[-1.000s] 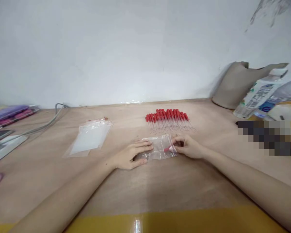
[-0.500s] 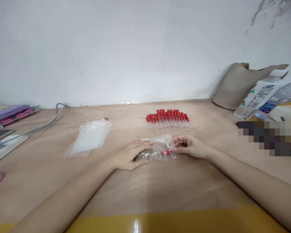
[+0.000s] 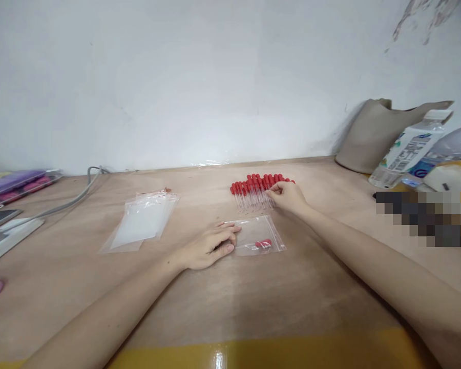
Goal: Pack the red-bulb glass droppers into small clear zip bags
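A clear zip bag (image 3: 251,233) lies flat on the table, with a red dropper bulb (image 3: 263,243) showing through its right part. My left hand (image 3: 211,246) rests over the bag's left end, its fingers and thumb holding it down. Behind the bag is a row of red-topped clear droppers (image 3: 249,187), bulbs toward the wall and thin tips toward me. At the right part of this row, my right hand (image 3: 290,195) pinches a dropper between thumb and fingers; the hand covers several others.
A stack of clear bags (image 3: 140,220) lies to the left. Farther left are a grey cable (image 3: 82,193), a phone (image 3: 2,218) and a packet of coloured pieces (image 3: 19,184). On the right stand a beige container (image 3: 363,136) and plastic bottles (image 3: 409,148).
My right hand has left the bag's right end and moved back to the droppers. The bag now lies flatter, with my left hand still on it.
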`<control>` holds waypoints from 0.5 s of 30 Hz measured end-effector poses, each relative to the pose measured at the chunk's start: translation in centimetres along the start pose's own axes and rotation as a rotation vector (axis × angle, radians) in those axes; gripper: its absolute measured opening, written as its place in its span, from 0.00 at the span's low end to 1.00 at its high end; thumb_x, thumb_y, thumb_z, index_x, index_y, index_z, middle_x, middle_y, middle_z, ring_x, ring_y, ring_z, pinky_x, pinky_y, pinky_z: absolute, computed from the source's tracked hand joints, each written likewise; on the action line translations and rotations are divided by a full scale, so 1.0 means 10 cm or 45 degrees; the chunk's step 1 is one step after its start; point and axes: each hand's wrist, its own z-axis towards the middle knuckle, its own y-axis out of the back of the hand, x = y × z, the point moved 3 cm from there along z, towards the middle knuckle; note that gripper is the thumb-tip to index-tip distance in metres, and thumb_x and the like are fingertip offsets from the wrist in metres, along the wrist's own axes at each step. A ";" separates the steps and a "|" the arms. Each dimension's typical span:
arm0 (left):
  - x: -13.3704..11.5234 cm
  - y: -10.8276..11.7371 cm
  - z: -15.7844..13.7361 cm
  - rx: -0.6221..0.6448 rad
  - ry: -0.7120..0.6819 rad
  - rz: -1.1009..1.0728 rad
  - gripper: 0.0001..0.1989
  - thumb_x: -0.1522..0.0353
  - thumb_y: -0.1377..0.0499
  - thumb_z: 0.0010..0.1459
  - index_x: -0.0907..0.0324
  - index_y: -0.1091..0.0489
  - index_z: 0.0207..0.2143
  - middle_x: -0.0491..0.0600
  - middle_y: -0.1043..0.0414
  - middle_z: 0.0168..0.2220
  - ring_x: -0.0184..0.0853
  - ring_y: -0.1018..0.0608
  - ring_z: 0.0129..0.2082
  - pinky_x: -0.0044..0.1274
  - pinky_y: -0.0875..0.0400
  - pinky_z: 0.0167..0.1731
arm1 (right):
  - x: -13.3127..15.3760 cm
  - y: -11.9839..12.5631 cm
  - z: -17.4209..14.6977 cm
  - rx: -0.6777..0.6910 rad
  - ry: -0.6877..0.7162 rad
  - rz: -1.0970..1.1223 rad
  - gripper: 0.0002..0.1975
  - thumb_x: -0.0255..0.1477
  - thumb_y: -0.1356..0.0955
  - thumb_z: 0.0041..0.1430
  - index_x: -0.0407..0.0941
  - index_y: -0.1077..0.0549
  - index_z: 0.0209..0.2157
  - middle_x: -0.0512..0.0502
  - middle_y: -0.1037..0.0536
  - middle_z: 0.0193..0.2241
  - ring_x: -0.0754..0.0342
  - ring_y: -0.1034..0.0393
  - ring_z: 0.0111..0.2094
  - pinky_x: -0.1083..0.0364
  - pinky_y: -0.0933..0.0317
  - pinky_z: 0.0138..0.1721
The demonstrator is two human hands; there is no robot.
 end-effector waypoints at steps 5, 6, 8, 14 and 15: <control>-0.02 -0.01 -0.01 -0.044 -0.051 0.056 0.11 0.65 0.51 0.63 0.57 0.38 0.46 0.52 0.41 0.58 0.37 0.41 0.59 0.34 0.49 0.58 | 0.21 -0.13 0.23 0.096 -0.183 -0.253 0.10 0.33 0.35 0.49 0.43 0.25 0.28 0.40 0.23 0.33 0.48 0.29 0.37 0.53 0.38 0.36; -0.02 -0.01 -0.01 -0.045 -0.058 0.068 0.12 0.65 0.51 0.63 0.57 0.38 0.48 0.51 0.41 0.58 0.37 0.41 0.59 0.34 0.49 0.58 | 0.23 -0.15 0.25 0.131 -0.210 -0.278 0.10 0.32 0.35 0.49 0.42 0.25 0.30 0.38 0.24 0.33 0.47 0.29 0.37 0.53 0.38 0.35; -0.01 -0.02 -0.01 -0.042 -0.067 0.089 0.15 0.64 0.51 0.63 0.56 0.39 0.51 0.51 0.42 0.58 0.37 0.42 0.59 0.34 0.49 0.58 | 0.26 -0.18 0.28 0.159 -0.252 -0.305 0.11 0.29 0.35 0.48 0.40 0.25 0.33 0.36 0.24 0.35 0.46 0.29 0.37 0.53 0.38 0.35; -0.01 -0.02 -0.01 -0.031 -0.066 0.116 0.17 0.64 0.51 0.63 0.56 0.40 0.54 0.50 0.42 0.58 0.37 0.42 0.60 0.34 0.48 0.58 | 0.28 -0.10 0.28 0.056 -0.133 -0.235 0.11 0.29 0.38 0.52 0.39 0.26 0.31 0.32 0.24 0.33 0.43 0.29 0.36 0.51 0.38 0.34; -0.01 -0.03 -0.01 -0.029 -0.066 0.119 0.17 0.64 0.51 0.63 0.56 0.40 0.54 0.50 0.42 0.58 0.37 0.42 0.60 0.34 0.48 0.59 | 0.27 -0.06 0.28 0.030 -0.107 -0.186 0.11 0.30 0.38 0.53 0.40 0.27 0.29 0.33 0.24 0.31 0.44 0.29 0.35 0.51 0.39 0.34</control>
